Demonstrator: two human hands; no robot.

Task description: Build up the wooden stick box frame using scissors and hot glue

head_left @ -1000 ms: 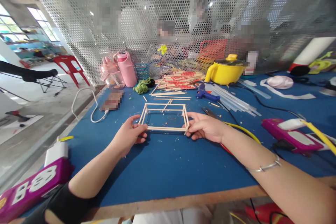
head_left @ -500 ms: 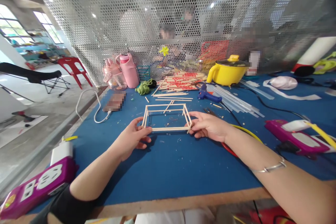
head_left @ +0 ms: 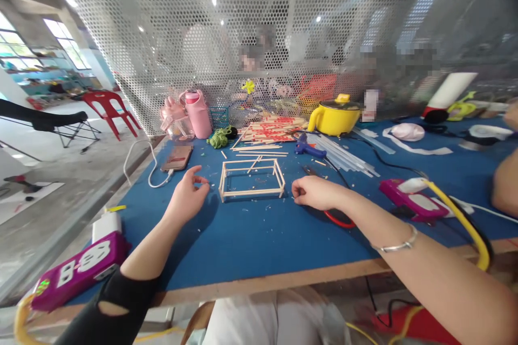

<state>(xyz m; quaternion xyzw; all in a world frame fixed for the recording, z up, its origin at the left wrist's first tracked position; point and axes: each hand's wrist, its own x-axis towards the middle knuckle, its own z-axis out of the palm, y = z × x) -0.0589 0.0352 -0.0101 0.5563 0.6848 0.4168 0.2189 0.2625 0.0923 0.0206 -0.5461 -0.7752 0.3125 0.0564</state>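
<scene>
A box-shaped frame of thin wooden sticks (head_left: 251, 177) stands on the blue table (head_left: 259, 237). My left hand (head_left: 186, 197) hovers just left of it, fingers loosely curled and apart, holding nothing. My right hand (head_left: 313, 192) rests on the table just right of the frame, fingers curled in, nothing visible in them. Neither hand touches the frame.
Loose sticks (head_left: 259, 146) and a red-printed stick pile (head_left: 275, 126) lie behind the frame. A blue glue gun (head_left: 306, 147), clear glue sticks (head_left: 343, 156), yellow pot (head_left: 334, 116), pink bottles (head_left: 188, 113), a phone (head_left: 177, 157) and purple power strips (head_left: 79, 269) (head_left: 408, 202) surround it. A mesh screen (head_left: 259, 48) backs the table; another person's arm (head_left: 505, 183) is at right.
Both hands have let go of the stick frame and drawn a little away from it. The view has pulled back and tilted, showing more of the table's front edge.
</scene>
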